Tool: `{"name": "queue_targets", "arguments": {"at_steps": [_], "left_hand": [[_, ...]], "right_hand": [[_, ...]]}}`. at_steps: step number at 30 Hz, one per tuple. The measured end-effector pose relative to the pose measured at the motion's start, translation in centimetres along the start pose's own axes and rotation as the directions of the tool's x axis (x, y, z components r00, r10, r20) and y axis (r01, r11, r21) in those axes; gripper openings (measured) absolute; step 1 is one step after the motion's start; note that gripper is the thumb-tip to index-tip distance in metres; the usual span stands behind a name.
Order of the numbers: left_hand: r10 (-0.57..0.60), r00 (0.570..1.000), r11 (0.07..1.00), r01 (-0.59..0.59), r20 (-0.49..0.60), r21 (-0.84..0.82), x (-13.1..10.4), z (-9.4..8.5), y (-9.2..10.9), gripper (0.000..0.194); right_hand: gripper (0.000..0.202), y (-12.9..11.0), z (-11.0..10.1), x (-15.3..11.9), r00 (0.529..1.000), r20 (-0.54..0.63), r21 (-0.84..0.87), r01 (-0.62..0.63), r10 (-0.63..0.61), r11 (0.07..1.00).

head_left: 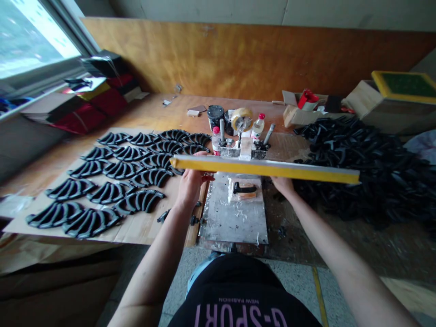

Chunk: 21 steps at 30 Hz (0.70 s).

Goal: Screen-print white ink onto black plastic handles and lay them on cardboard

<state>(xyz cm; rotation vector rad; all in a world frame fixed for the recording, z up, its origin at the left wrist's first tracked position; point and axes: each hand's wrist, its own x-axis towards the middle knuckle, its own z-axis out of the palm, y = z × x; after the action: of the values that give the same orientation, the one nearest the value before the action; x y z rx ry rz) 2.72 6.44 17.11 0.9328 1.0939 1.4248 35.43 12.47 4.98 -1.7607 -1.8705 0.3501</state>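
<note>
Wooden workbench [190, 104] by a window | left hand [192, 179] and right hand [282, 184] grasp a yellow-edged frame [269, 169], level above the metal plate [235, 218]; finger spread can't be told

Window [30, 38]; yellow floor line [319, 290]

Yellow-edged frame [269, 170] spans crosswise between both hands, blocking the straight way from the metal plate [235, 222] back to the clamps. Plate's near half open, only scraps on it; black piece [245, 188] lies farther in. Behind the clamps: red-capped bottles [257, 128], dark tub [215, 117], tape roll [241, 119], tightly grouped. Right: heaped black parts [361, 168]. Left: black rows [72, 188]; bare tabletop [150, 111] beyond them.
</note>
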Motion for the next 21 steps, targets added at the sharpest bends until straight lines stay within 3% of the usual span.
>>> {"name": "queue_targets", "arguments": {"at_steps": [2, 5, 7, 9, 11, 13, 14, 15, 17, 19, 21], "left_hand": [[0.004, 0.999, 0.999, -0.006, -0.043, -0.037, 0.4, 0.9, -0.7, 0.049], [-0.088, 0.988, 0.996, 0.084, -0.126, -0.038, -1.5, 1.4, -4.1, 0.054], [-0.281, 0.957, 0.960, 0.281, -0.066, 0.001, -3.9, 1.4, -7.2, 0.057], [-0.493, 0.869, 0.870, 0.492, 0.042, 0.026, -6.5, 1.4, -10.3, 0.061], [-0.592, 0.802, 0.804, 0.595, 0.080, -0.011, -8.5, 1.1, -12.5, 0.060], [-0.601, 0.799, 0.798, 0.600, 0.011, -0.059, -9.6, -0.3, -13.7, 0.054], [-0.589, 0.807, 0.808, 0.587, -0.045, -0.057, -9.8, -1.5, -14.0, 0.052], [-0.574, 0.811, 0.818, 0.574, -0.113, -0.036, -9.9, -3.2, -14.2, 0.051], [-0.530, 0.804, 0.828, 0.559, -0.271, 0.040, -10.1, -7.7, -14.3, 0.051], [-0.469, 0.750, 0.801, 0.584, -0.467, 0.134, -10.3, -12.9, -14.5, 0.050], [-0.387, 0.698, 0.707, 0.644, -0.602, 0.292, -10.8, -17.7, -14.8, 0.048]], "right_hand": [[0.030, -0.6, 2.4, -2.5, 0.985, 0.093, 0.000, 0.146, -0.146, 0.989], [0.030, -2.7, 4.6, -4.8, 0.931, 0.172, -0.066, 0.337, -0.322, 0.939], [0.018, -4.6, 4.9, -6.0, 0.936, 0.135, -0.114, 0.339, -0.324, 0.934], [0.013, -7.1, 4.9, -7.6, 0.933, 0.099, -0.109, 0.356, -0.346, 0.928], [0.014, -9.4, 5.0, -9.4, 0.877, 0.129, -0.067, 0.473, -0.462, 0.879], [0.018, -10.8, 5.2, -10.7, 0.774, 0.199, -0.002, 0.613, -0.601, 0.790], [0.020, -10.7, 5.2, -11.0, 0.743, 0.220, 0.022, 0.644, -0.632, 0.764], [0.022, -9.9, 5.1, -10.9, 0.749, 0.226, 0.027, 0.635, -0.623, 0.772], [0.026, -6.8, 4.3, -9.9, 0.856, 0.199, -0.038, 0.493, -0.476, 0.869], [0.031, -2.4, 3.0, -8.5, 0.963, 0.156, -0.177, 0.245, -0.218, 0.953], [0.034, 2.0, 1.9, -7.4, 0.984, 0.179, -0.338, 0.081, -0.021, 0.937]]}}
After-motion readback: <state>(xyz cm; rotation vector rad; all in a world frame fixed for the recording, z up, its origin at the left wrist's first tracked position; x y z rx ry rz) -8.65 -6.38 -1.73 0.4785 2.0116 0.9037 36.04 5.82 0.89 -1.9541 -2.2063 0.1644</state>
